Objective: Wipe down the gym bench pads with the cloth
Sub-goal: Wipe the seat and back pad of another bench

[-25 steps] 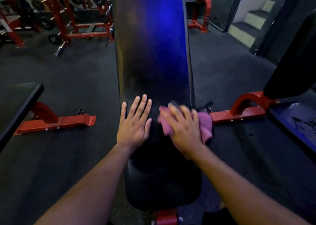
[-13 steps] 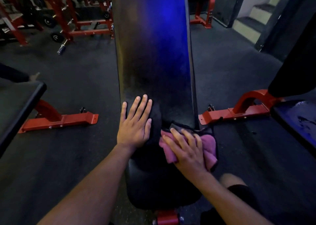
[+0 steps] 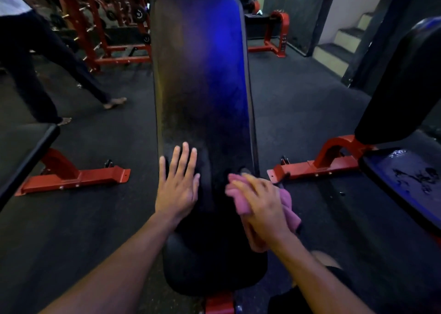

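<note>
A long black back pad of an incline bench runs up the middle of the view, with a shorter black seat pad below it. My left hand lies flat with straight fingers on the lower left of the back pad. My right hand presses a pink cloth against the lower right edge of the back pad. The cloth bunches under the palm and hangs off the pad's right side.
Red bench feet sit on the dark floor at left and right. Another black bench stands at the right, a pad edge at the left. A person walks at the far left beside red weight racks. Steps rise back right.
My right hand moved the cloth down the pad's right edge, then back up a little. A walking person has come into view at the left. My left hand stayed put.
</note>
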A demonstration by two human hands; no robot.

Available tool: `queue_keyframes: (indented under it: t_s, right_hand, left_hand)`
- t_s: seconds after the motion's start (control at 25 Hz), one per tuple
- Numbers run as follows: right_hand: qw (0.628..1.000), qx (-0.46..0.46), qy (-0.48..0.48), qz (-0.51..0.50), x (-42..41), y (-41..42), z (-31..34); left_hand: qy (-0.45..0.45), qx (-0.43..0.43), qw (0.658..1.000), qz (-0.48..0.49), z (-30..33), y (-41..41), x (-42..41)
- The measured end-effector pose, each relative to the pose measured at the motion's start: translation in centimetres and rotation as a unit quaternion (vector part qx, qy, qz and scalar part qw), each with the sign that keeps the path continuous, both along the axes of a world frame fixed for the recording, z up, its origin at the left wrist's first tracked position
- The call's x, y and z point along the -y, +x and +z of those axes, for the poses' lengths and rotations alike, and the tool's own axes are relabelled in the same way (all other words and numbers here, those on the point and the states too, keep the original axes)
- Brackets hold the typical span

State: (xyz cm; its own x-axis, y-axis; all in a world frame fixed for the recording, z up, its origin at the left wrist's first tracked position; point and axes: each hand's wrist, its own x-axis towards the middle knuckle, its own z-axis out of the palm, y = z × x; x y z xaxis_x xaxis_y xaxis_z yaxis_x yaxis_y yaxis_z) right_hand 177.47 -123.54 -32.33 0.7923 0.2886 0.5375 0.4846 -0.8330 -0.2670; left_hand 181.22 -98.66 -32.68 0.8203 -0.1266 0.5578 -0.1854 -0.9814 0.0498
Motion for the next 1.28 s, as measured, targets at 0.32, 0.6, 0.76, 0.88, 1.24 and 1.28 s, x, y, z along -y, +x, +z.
queue_keyframes:
  t_s: [0.32, 0.6, 0.76, 0.88, 1.24, 1.28]
  right_hand:
    - [0.93, -0.1, 0.33, -0.128, -2.5, 2.2, 0.7]
    - [0.86, -0.221, 0.452, -0.089, 0.6, 11.5, 2.9]
    - [0.862, -0.229, 0.443, -0.094, 0.8, 1.5, -3.3]
    - [0.871, -0.213, 0.434, -0.084, 1.2, -5.1, -8.0]
    - [0.897, -0.145, 0.409, -0.084, 0.3, 4.1, -2.5]
    - [0.892, -0.174, 0.409, -0.08, 0.5, 2.1, -4.0]
  left_hand:
    - [0.01, -0.004, 1.0, 0.001, -3.7, -3.8, 2.1]
    - [0.0, 0.007, 1.0, 0.0, -4.1, -3.5, 2.0]
    - [-0.007, 0.005, 1.0, -0.005, -4.2, -3.6, 2.0]
    - [-0.008, 0.004, 1.0, -0.006, -4.2, -3.5, 2.0]
    - [-0.012, 0.013, 1.0, -0.012, -4.1, -3.6, 1.9]
    - [-0.013, 0.012, 1.0, -0.011, -4.2, -3.7, 1.9]
